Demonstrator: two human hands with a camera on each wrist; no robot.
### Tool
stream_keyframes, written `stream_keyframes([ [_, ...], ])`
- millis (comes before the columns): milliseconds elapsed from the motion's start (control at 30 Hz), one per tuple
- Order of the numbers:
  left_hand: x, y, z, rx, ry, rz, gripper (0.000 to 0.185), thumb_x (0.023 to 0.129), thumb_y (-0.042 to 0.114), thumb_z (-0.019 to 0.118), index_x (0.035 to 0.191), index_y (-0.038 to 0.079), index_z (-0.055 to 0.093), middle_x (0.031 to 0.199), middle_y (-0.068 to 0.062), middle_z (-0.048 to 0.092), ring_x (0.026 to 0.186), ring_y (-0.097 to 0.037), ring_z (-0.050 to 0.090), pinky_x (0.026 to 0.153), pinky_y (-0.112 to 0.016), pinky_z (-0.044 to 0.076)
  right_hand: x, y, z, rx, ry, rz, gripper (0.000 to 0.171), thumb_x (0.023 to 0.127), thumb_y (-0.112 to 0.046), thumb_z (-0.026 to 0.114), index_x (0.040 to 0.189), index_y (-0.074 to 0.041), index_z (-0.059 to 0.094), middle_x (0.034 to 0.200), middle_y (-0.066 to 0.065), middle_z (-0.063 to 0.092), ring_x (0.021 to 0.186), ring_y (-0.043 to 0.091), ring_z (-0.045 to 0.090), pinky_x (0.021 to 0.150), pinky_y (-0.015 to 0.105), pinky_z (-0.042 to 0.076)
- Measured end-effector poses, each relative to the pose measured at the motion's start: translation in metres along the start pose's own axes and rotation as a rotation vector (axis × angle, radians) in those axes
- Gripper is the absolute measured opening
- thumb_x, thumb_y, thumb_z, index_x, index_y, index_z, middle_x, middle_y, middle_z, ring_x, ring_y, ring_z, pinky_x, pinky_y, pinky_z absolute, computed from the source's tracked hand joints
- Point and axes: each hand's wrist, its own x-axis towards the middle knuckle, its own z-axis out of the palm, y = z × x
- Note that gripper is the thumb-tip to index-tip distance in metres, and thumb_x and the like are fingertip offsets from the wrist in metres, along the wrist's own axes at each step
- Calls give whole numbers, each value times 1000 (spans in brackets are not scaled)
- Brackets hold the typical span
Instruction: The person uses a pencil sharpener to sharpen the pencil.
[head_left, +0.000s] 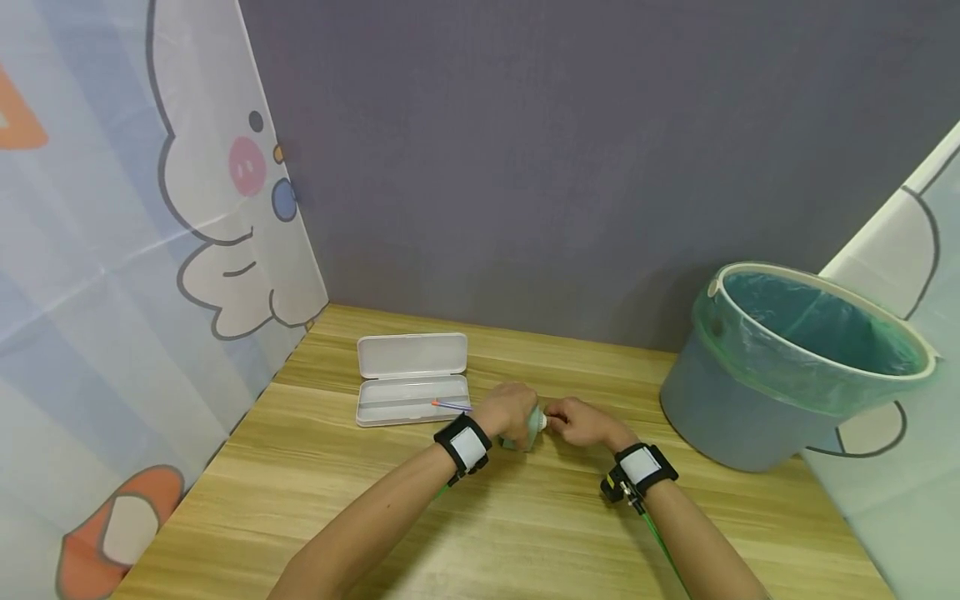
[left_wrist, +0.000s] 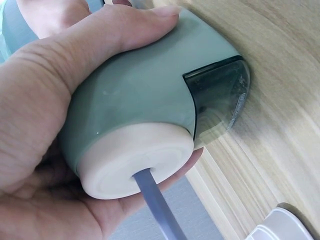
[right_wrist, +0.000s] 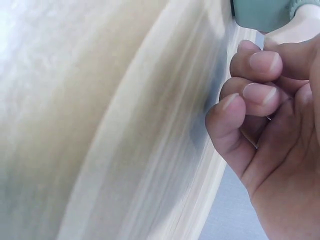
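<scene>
My left hand (head_left: pixel 510 410) grips a green pencil sharpener (left_wrist: pixel 135 95), its thumb over the top and fingers underneath. The sharpener has a cream round front and a dark see-through shavings drawer (left_wrist: pixel 217 97). A purple pencil (left_wrist: pixel 157 205) sticks out of the hole in that front; in the head view its orange end points left, over the case. On the sharpener's opposite side, my right hand (head_left: pixel 585 422) pinches the cream crank handle (right_wrist: pixel 296 29) between thumb and forefinger, its other fingers curled. The pencil's tip is hidden inside the sharpener.
An open white pencil case (head_left: pixel 412 357) lies left of the hands, lid tipped back. At the right stands a large grey bin (head_left: pixel 720 408) with a green liner. A dark grey wall (head_left: pixel 570 167) rises behind the wooden table (head_left: pixel 315 492).
</scene>
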Motion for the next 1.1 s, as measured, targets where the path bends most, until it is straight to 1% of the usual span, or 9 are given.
stream_keyframes([
  [133,-1,0,0,-19,0,-4,34,67,27,96,84,17,68,78,6,63,69,-12,56,62,-23,47,0,1,4,0,-1,-12,25,101,-4,51,80,-12,61,70,-12,47,59,-1,41,60,19,37],
  [367,0,0,2,-17,7,-6,34,67,27,96,84,17,68,78,6,63,70,-11,57,63,-23,48,-3,-1,8,22,20,-6,23,100,-3,52,80,-9,62,69,-11,47,58,-1,40,58,19,35],
  [567,-1,-1,1,-37,11,-3,34,67,26,96,85,16,68,79,6,63,71,-12,56,64,-24,48,-4,-2,8,40,10,-4,24,101,-2,51,81,-8,62,69,-11,47,58,-2,40,58,18,36],
  [800,0,-1,0,-56,21,1,36,65,26,98,83,17,68,79,6,63,70,-12,56,64,-24,47,-6,-7,9,7,5,22,25,103,-8,52,81,-11,64,68,-14,46,57,-2,39,56,18,34],
  [1033,-1,0,0,-68,19,-2,36,65,26,98,84,17,69,80,7,64,71,-11,56,64,-24,48,-11,-10,12,-3,4,-10,26,103,-8,53,78,-10,63,66,-14,45,54,-3,38,53,17,34],
  [1100,-1,-1,1,-78,16,-3,36,65,25,98,85,17,69,80,6,64,71,-12,56,64,-24,48,-11,-11,13,-7,0,-2,27,103,-9,53,77,-11,62,66,-14,45,55,-3,39,54,18,34],
])
